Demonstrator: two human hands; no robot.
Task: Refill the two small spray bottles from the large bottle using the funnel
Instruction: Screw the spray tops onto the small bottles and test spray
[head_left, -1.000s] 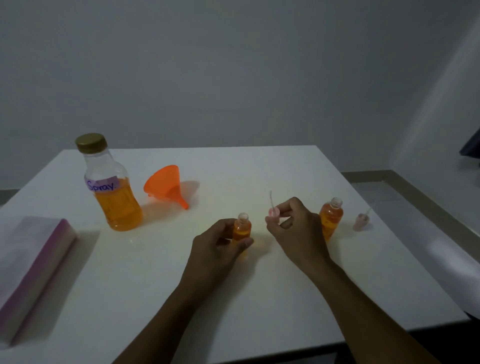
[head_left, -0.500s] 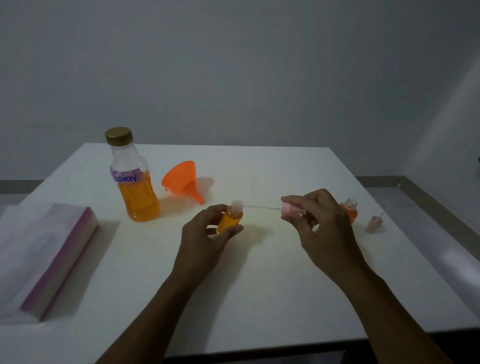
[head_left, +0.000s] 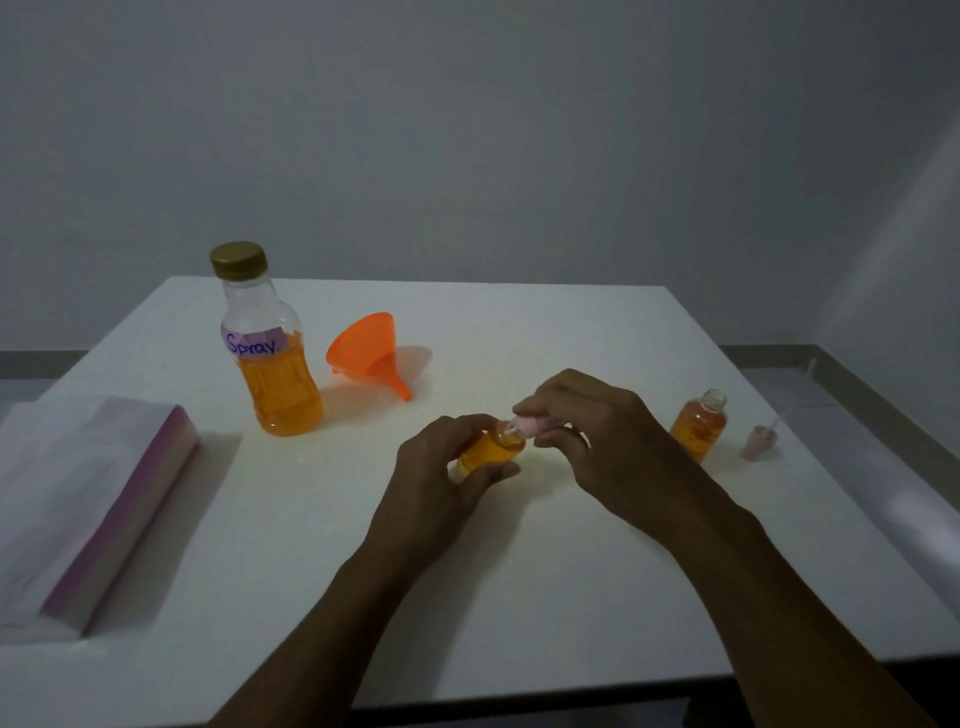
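My left hand (head_left: 436, 478) grips a small spray bottle (head_left: 491, 451) full of orange liquid, tilted to the right above the table. My right hand (head_left: 597, 447) pinches a pink spray cap (head_left: 530, 423) right at that bottle's mouth. A second small bottle (head_left: 698, 423), uncapped and filled with orange liquid, stands to the right, and its pink cap (head_left: 759, 441) lies beside it. The large bottle (head_left: 267, 353) labelled "Spray", with a gold lid on, stands at the back left. An orange funnel (head_left: 371, 351) lies on its side next to it.
A stack of white tissue with a pink edge (head_left: 78, 499) lies at the left of the white table (head_left: 519, 571). The table's right edge drops to the floor near the second bottle.
My right hand brought the pink cap leftward from a gap away and its tube has gone into the bottle's mouth. The view shifted, so the table's objects sit further right.
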